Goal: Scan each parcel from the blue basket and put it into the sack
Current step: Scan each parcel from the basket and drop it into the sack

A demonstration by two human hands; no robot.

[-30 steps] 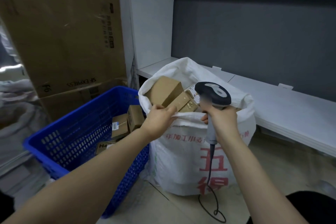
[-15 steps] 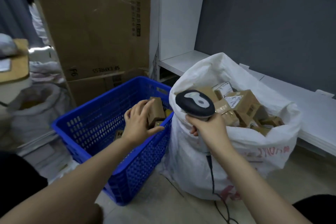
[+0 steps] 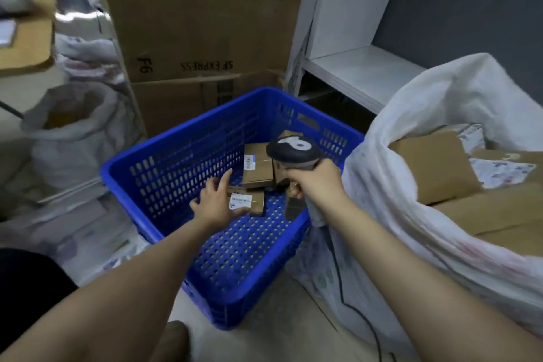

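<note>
While your left hand (image 3: 216,203) is down inside the blue perforated plastic basket (image 3: 164,150), its fingers (image 3: 226,178) are spread apart and fairly straight, not closed on anything. Just to the right of those fingers, at the thumb side of your palm, lies a small flat brown cardboard parcel with a white barcode label (image 3: 249,203); the hand overlaps its left end, though whether it truly touches cannot be told. Beyond your fingertips, further into the basket, a second brown cardboard parcel with a small label (image 3: 257,169) leans against others.

Your right hand (image 3: 316,179) has its fingers wrapped tight round the handle of the grey and black handheld barcode scanner (image 3: 292,151), whose head sits above your knuckles, over the basket's right side. Its black cable (image 3: 346,303) trails down toward the floor.

To the right of your right-hand fingers stands the white woven sack (image 3: 411,185), mouth open, with brown cardboard boxes (image 3: 435,167) inside it.
</note>
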